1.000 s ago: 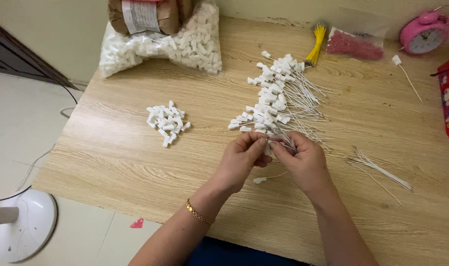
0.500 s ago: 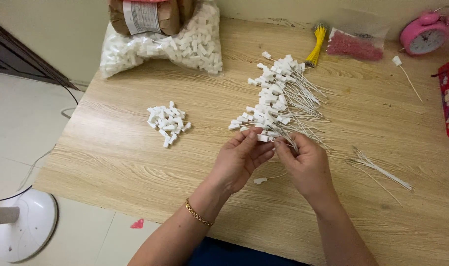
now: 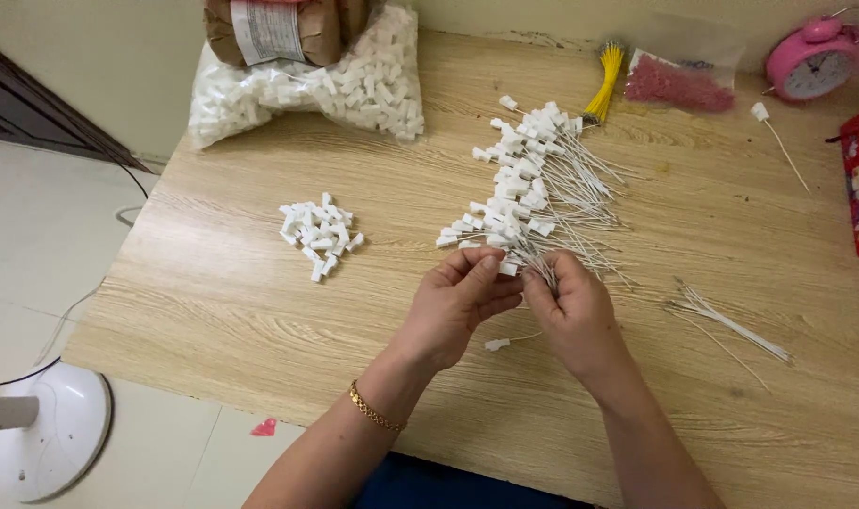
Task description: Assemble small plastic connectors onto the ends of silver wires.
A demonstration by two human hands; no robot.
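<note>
My left hand (image 3: 462,302) and my right hand (image 3: 571,311) meet over the wooden table (image 3: 260,311), fingertips close together. The left fingers pinch a small white connector piece (image 3: 508,269); the right fingers hold thin white wires that run into it. Just beyond the hands lies a long heap of white wires with connectors fitted (image 3: 528,193). One finished wire with a connector (image 3: 505,342) lies under the hands. A small pile of loose white connectors (image 3: 318,236) sits to the left.
A clear bag of white connectors (image 3: 307,90) stands at the back left, with a brown parcel on it. Yellow wires (image 3: 604,80), a bag of pink bits (image 3: 675,85) and a pink alarm clock (image 3: 816,61) line the back. Bare white wires (image 3: 722,320) lie right.
The hands opened slightly apart half a second ago and have come back together at the near end of the wire heap. Nothing else on the table moved.
</note>
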